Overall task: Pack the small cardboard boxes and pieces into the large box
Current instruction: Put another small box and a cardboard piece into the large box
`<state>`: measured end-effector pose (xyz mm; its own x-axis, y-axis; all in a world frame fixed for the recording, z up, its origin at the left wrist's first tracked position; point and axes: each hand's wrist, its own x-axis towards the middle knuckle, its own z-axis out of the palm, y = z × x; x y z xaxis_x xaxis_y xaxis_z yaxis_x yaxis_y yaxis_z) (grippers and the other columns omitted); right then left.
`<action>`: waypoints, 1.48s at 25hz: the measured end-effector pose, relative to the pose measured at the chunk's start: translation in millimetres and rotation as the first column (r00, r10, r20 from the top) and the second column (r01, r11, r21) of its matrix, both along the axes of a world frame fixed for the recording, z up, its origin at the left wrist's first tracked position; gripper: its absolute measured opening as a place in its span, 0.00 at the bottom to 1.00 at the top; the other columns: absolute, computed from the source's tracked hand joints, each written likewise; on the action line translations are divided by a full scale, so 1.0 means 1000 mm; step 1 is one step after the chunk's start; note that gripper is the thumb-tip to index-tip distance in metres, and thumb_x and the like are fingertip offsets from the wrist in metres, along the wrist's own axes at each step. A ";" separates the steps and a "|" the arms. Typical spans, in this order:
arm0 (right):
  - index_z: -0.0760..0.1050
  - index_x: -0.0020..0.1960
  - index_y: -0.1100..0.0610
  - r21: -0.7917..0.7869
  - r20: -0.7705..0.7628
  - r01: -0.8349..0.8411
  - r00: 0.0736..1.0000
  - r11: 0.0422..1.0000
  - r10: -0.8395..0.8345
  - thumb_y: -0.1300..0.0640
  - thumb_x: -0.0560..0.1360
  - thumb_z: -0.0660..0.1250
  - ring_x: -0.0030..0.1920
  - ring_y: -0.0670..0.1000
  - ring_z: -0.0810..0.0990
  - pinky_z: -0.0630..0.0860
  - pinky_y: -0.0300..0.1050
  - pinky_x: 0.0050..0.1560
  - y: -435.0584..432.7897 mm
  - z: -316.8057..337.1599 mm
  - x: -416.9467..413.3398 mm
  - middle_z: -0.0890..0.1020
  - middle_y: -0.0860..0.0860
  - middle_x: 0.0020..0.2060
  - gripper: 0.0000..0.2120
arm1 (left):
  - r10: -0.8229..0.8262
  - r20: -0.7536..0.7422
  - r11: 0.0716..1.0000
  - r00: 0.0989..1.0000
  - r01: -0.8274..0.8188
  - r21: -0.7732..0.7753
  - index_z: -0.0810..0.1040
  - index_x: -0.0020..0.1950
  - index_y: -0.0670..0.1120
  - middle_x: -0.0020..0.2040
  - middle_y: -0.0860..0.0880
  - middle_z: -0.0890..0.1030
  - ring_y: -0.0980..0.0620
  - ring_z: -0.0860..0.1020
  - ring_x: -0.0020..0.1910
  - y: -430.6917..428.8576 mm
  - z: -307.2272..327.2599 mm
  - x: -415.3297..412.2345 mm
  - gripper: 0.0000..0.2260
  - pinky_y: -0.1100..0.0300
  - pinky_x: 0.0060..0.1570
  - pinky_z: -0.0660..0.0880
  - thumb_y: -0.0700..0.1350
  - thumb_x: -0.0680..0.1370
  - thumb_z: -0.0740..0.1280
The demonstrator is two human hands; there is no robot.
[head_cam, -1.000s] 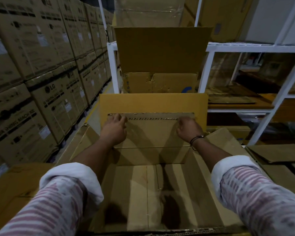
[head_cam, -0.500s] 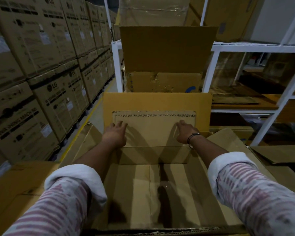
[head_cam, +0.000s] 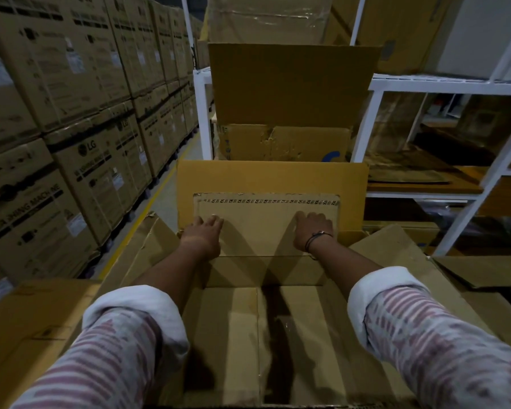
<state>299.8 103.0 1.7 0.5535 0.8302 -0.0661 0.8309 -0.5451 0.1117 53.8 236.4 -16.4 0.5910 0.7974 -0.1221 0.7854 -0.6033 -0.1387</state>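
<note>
**Both hands press a cardboard sheet to the far wall of the large box**

The large box [head_cam: 233, 335] stands open directly in front of the person, and its brown bottom is bare in the near part. Its far flap [head_cam: 272, 177] stands upright, and the side flaps [head_cam: 148, 252] hang outward to the left and to the right.

A flat cardboard piece [head_cam: 263, 231] stands against the far inner wall of the box. Its upper part reaches above the rim and lies on the far flap. Along its top edge runs a row of small dark marks.

The left hand [head_cam: 202, 234] lies flat on the left part of this piece, with the fingers spread a little and pointing up. The right hand [head_cam: 313, 230] rests on the right part of the piece, with the fingers a little bent and the tips on the cardboard. Neither hand pinches the piece; both only press on its face. A dark wristband [head_cam: 319, 236] goes around the right wrist. Both arms wear striped sleeves [head_cam: 115, 358] with white cuffs turned back.

Behind the box another carton [head_cam: 283, 143] stands with a tall flap raised. At the left, printed washing machine cartons [head_cam: 71, 143] are stacked in rows along an aisle with a yellow floor line [head_cam: 136, 228]. At the right is a white shelf rack [head_cam: 425, 84], with flat cardboard sheets [head_cam: 484, 270] near it.
</note>
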 end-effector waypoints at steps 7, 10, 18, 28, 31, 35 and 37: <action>0.55 0.80 0.46 -0.041 -0.166 -0.172 0.973 0.984 0.163 0.58 0.77 0.63 0.70 0.65 0.66 0.71 0.61 0.65 0.029 -0.006 -0.044 0.65 0.60 0.72 0.34 | 0.032 -0.027 0.999 0.999 -0.033 -0.032 0.45 0.84 0.50 0.84 0.49 0.52 0.37 0.54 0.80 0.001 0.009 0.006 0.37 0.41 0.74 0.63 0.46 0.81 0.63; 0.51 0.81 0.42 -0.061 -0.163 -0.177 0.973 0.982 0.165 0.56 0.77 0.65 0.70 0.64 0.67 0.71 0.60 0.64 0.037 -0.011 -0.052 0.66 0.60 0.72 0.37 | 0.046 -0.041 0.998 0.998 -0.047 -0.031 0.46 0.84 0.50 0.84 0.49 0.55 0.37 0.54 0.80 0.002 0.015 0.010 0.36 0.41 0.73 0.63 0.45 0.81 0.63; 0.48 0.81 0.40 -0.092 -0.051 -0.107 0.993 0.990 0.103 0.52 0.78 0.63 0.65 0.63 0.71 0.71 0.58 0.60 0.021 -0.013 -0.016 0.71 0.59 0.67 0.37 | 0.042 -0.044 0.998 0.998 -0.044 -0.039 0.50 0.84 0.48 0.83 0.49 0.57 0.37 0.54 0.80 0.008 0.016 0.018 0.33 0.38 0.73 0.63 0.44 0.81 0.62; 0.59 0.79 0.48 0.019 -0.037 -0.114 0.993 0.993 0.114 0.54 0.78 0.61 0.65 0.63 0.72 0.75 0.60 0.59 -0.009 0.001 0.011 0.70 0.60 0.68 0.30 | 0.084 0.064 0.996 0.994 -0.086 0.022 0.59 0.80 0.49 0.72 0.46 0.73 0.39 0.66 0.73 -0.003 0.019 0.021 0.28 0.42 0.63 0.73 0.45 0.81 0.62; 0.66 0.73 0.52 0.107 -0.024 -0.138 0.990 0.985 0.142 0.54 0.77 0.61 0.63 0.61 0.74 0.76 0.59 0.59 -0.012 0.008 0.010 0.72 0.58 0.65 0.24 | 0.061 0.102 0.995 0.993 -0.068 0.071 0.65 0.76 0.50 0.65 0.45 0.77 0.40 0.73 0.65 -0.006 0.025 0.023 0.23 0.45 0.56 0.75 0.46 0.81 0.62; 0.69 0.69 0.52 0.155 -0.060 -0.123 0.989 0.980 0.133 0.53 0.77 0.63 0.62 0.59 0.75 0.77 0.57 0.59 -0.016 0.015 0.010 0.74 0.56 0.64 0.21 | 0.034 0.199 0.990 0.980 -0.059 0.125 0.73 0.70 0.51 0.59 0.47 0.80 0.45 0.77 0.56 -0.010 0.035 0.024 0.16 0.49 0.50 0.80 0.46 0.81 0.63; 0.69 0.70 0.52 0.152 -0.059 -0.123 0.989 0.981 0.133 0.53 0.77 0.63 0.61 0.59 0.76 0.77 0.57 0.59 -0.018 0.017 0.009 0.75 0.56 0.64 0.21 | 0.011 0.234 0.987 0.972 -0.049 0.156 0.75 0.67 0.52 0.56 0.48 0.81 0.47 0.79 0.51 -0.013 0.038 0.024 0.14 0.52 0.45 0.80 0.46 0.81 0.64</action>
